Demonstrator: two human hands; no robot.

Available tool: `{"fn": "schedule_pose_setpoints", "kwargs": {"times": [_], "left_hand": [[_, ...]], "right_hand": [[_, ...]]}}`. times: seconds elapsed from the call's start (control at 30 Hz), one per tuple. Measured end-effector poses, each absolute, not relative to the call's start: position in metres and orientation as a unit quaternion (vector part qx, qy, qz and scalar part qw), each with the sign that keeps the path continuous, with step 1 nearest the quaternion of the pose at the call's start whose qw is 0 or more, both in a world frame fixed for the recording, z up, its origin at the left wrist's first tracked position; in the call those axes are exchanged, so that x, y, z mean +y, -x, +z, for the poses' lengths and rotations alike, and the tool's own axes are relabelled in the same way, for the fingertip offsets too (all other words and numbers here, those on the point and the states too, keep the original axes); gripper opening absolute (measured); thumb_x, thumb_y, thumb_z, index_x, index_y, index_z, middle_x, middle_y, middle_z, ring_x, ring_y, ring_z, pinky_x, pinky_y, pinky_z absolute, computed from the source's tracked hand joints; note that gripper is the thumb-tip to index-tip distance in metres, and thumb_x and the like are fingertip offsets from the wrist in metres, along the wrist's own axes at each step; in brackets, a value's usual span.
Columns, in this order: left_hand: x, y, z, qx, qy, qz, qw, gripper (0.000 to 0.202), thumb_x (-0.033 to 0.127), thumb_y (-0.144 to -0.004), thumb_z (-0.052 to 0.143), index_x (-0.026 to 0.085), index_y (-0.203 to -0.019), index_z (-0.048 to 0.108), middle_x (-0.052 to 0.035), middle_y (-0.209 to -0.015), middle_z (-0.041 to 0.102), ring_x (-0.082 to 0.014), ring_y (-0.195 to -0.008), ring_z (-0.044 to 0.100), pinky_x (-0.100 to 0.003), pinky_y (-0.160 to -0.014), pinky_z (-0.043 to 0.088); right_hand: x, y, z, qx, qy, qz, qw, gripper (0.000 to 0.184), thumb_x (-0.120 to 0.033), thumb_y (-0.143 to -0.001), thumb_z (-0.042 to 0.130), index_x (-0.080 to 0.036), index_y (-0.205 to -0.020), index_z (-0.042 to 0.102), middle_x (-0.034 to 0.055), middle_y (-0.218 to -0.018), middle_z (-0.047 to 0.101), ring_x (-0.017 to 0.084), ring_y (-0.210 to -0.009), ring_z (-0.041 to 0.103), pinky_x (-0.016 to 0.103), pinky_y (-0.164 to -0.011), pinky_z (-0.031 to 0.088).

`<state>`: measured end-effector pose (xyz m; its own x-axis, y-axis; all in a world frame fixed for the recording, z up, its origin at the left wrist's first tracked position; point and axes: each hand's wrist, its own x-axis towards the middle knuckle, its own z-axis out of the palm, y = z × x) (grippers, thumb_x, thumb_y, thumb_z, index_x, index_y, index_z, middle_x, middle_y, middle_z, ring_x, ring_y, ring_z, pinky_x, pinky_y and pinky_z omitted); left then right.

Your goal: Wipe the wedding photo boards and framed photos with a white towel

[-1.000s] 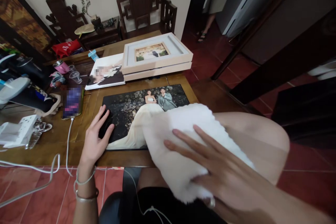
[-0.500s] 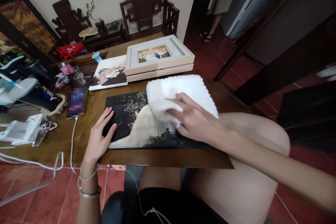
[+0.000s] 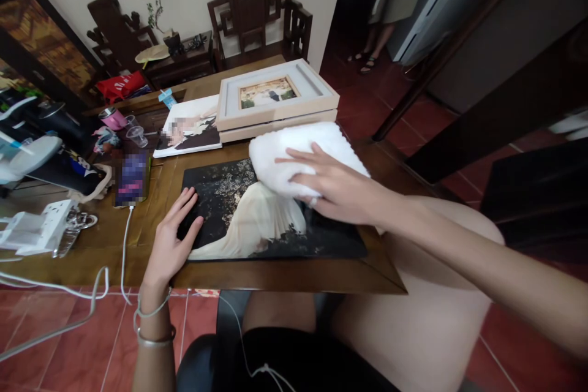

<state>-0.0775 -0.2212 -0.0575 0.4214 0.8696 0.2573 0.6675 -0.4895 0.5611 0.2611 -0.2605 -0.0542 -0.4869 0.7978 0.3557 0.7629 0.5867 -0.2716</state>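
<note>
A dark photo panel [image 3: 257,233] with a pale flowing dress on it lies flat at the table's front edge. My left hand [image 3: 172,236] is open, fingers spread, resting along the panel's left edge. Over the panel's upper right part lies a folded white towel [image 3: 271,156]. My right hand [image 3: 333,187] holds this towel down from above, its fingers spread across the cloth. The towel and hand hide that corner of the panel.
Behind the panel are stacked light wooden picture frames [image 3: 280,111] and a white-edged photo print [image 3: 190,128]. At left are a phone [image 3: 131,179] on a white cable, a power strip [image 3: 48,226], and a pink cup [image 3: 113,117]. A person [image 3: 383,18] stands in the background.
My right hand has moved slightly up and left with the towel, uncovering more of the dress. Its fingers have spread out over the cloth. My left hand stays in place.
</note>
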Motion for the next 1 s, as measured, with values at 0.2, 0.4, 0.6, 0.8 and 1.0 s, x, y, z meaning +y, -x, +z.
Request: {"fn": "schedule_pose_setpoints", "kwargs": {"times": [0.2, 0.4, 0.6, 0.8, 1.0], "left_hand": [[-0.22, 0.077, -0.058, 0.471, -0.817, 0.272, 0.194, 0.046, 0.041, -0.096, 0.056, 0.021, -0.138, 0.058, -0.0079, -0.152, 0.048, -0.0252, -0.146, 0.038, -0.049, -0.122, 0.028], [-0.221, 0.076, -0.058, 0.483, -0.814, 0.265, 0.184, 0.046, 0.042, -0.096, 0.055, 0.023, -0.137, 0.058, -0.0069, -0.153, 0.048, -0.0261, -0.145, 0.039, -0.05, -0.122, 0.028], [-0.221, 0.077, -0.057, 0.472, -0.822, 0.26, 0.182, 0.047, 0.042, -0.096, 0.054, 0.023, -0.139, 0.057, -0.007, -0.154, 0.047, -0.0263, -0.145, 0.038, -0.05, -0.122, 0.028], [-0.223, 0.078, -0.056, 0.466, -0.821, 0.27, 0.189, 0.046, 0.041, -0.096, 0.054, 0.02, -0.137, 0.058, -0.0092, -0.152, 0.048, -0.026, -0.145, 0.039, -0.049, -0.121, 0.029], [-0.223, 0.077, -0.058, 0.469, -0.816, 0.279, 0.189, 0.045, 0.042, -0.096, 0.054, 0.022, -0.136, 0.059, -0.008, -0.152, 0.049, -0.0259, -0.144, 0.04, -0.049, -0.121, 0.029]], "right_hand": [[-0.268, -0.252, -0.056, -0.838, 0.493, 0.021, 0.232, 0.037, -0.007, -0.082, 0.048, -0.015, -0.113, 0.068, 0.0175, -0.141, 0.058, 0.037, -0.143, 0.038, 0.069, -0.114, 0.026], [-0.377, -0.229, -0.062, -0.844, 0.455, 0.071, 0.274, 0.027, -0.01, -0.064, 0.056, -0.025, -0.082, 0.071, 0.0068, -0.155, 0.045, 0.035, -0.148, 0.028, 0.065, -0.12, 0.018], [-0.381, -0.231, -0.041, -0.854, 0.442, 0.11, 0.252, 0.038, -0.008, -0.067, 0.054, -0.027, -0.094, 0.071, 0.0059, -0.145, 0.056, 0.031, -0.14, 0.043, 0.059, -0.118, 0.03], [-0.265, -0.266, -0.038, -0.842, 0.481, 0.074, 0.235, 0.029, -0.016, -0.09, 0.039, -0.022, -0.099, 0.066, 0.0104, -0.12, 0.068, 0.034, -0.128, 0.055, 0.062, -0.109, 0.041], [-0.255, -0.267, -0.047, -0.831, 0.496, 0.047, 0.246, 0.027, -0.02, -0.093, 0.041, -0.018, -0.101, 0.067, 0.0157, -0.128, 0.065, 0.036, -0.128, 0.055, 0.066, -0.113, 0.032]]}}
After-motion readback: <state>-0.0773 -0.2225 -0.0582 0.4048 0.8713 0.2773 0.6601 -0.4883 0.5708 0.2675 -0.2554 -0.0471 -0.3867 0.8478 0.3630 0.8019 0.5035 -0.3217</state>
